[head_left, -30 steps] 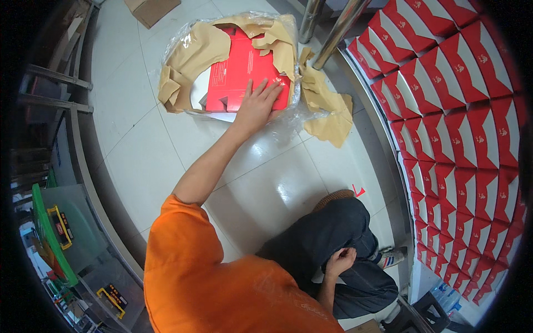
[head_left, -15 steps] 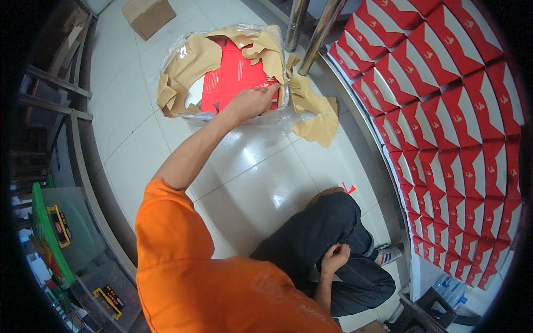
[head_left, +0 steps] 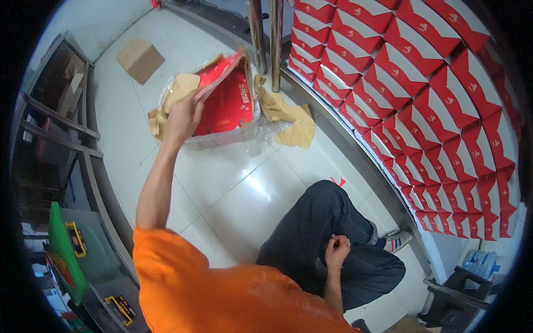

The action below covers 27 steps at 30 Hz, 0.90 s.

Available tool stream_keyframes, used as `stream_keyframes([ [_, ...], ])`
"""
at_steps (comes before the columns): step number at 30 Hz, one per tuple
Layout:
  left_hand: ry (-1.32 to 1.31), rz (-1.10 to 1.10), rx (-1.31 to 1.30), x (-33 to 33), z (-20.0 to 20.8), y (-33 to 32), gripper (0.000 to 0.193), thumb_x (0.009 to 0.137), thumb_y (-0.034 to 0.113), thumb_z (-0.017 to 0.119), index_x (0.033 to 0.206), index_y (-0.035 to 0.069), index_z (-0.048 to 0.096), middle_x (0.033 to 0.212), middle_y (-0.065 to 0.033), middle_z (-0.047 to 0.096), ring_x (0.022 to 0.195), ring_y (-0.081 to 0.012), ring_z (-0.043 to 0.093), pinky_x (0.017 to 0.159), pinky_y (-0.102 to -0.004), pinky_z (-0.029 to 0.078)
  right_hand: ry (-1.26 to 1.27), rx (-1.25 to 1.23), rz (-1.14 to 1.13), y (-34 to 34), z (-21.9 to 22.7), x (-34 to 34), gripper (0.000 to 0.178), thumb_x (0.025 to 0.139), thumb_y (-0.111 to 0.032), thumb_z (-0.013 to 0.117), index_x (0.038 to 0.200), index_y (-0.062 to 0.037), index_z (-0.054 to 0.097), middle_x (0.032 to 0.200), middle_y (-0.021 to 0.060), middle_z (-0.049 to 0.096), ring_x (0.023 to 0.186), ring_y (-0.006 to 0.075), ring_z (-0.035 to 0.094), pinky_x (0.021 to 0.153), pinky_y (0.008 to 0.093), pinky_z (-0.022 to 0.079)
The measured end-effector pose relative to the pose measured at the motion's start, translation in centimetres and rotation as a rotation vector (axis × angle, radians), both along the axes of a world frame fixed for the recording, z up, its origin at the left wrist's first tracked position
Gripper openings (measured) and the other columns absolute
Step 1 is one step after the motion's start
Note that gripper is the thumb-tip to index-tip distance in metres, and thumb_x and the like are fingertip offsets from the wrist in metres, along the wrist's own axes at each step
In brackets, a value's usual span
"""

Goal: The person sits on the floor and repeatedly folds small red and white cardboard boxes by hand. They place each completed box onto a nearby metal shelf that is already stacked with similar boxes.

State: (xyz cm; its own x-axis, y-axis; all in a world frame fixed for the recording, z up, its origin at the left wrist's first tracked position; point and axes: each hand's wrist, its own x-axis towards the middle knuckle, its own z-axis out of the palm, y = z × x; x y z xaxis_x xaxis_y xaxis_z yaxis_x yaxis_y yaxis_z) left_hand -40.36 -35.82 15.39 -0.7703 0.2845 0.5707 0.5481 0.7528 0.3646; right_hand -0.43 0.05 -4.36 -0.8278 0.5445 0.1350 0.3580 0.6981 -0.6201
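The left hand (head_left: pixel 183 114) was closed around the near edge of a flat red carton blank (head_left: pixel 214 75), lifting it clear of the stack of red blanks (head_left: pixel 227 108) that lay in torn brown paper wrapping (head_left: pixel 288 119) on the far floor. The right hand (head_left: pixel 337 251) rested loosely curled on the dark trouser knee, holding nothing I could make out. Judging by this, the bundle was already opened and one blank was coming off, with most of the stack left, while a wall of folded red boxes (head_left: pixel 444 94) stood finished at the right.

Left hand (head_left: pixel 184 116) in a grip on a flat red carton (head_left: pixel 217 75) — right hand (head_left: pixel 336 251) on the knee (head_left: pixel 327 200).
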Motion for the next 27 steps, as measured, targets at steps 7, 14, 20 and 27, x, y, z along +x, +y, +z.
stream_keyframes([
  [7,0.137,0.155,0.814,10.9,10.0,-1.8,0.024,0.098,0.019,0.058,0.092,-0.004,0.063,0.081,-0.0064,0.065,0.07,-0.0132,0.061,0.066,-0.0293,0.053,-0.022,-0.643,-0.19,-2.0,3.3,0.8,0.019,0.089,-0.019,0.069,0.083,-0.0017,0.065,0.084,0.0072,0.068,0.084,0.0177,0.064,0.078,0.0351,0.048],
  [14,-0.394,0.066,1.574,26.6,3.5,17.4,0.032,0.099,0.025,0.054,0.116,-0.001,0.054,0.106,-0.012,0.061,0.094,-0.0168,0.06,0.08,-0.0308,0.051,0.553,-1.675,0.379,-7.9,15.5,-2.6,0.093,0.088,-0.052,0.064,0.154,-0.0119,0.013,0.129,0.0194,0.053,0.124,0.0296,0.051,0.101,0.0436,0.042],
  [20,-1.045,-0.491,1.316,39.6,-4.7,24.1,0.047,0.093,0.017,0.06,0.132,0.002,0.04,0.124,-0.0156,0.052,0.109,-0.0266,0.058,0.087,-0.0443,0.055,0.961,-1.418,-0.546,-0.8,14.9,6.1,0.057,0.094,0.002,0.051,0.143,-0.0113,0.026,0.132,0.0193,0.048,0.115,0.0253,0.055,0.099,0.0393,0.046],
  [27,-1.199,-1.171,0.158,40.7,-9.8,17.9,0.06,0.087,0.013,0.069,0.136,0.001,0.037,0.133,-0.0218,0.047,0.123,-0.037,0.05,0.094,-0.0545,0.05,0.924,-0.976,-0.628,0.8,9.9,16.2,0.055,0.084,0.015,0.053,0.126,-0.0123,0.03,0.124,0.0172,0.047,0.115,0.0215,0.052,0.089,0.0305,0.05],
])
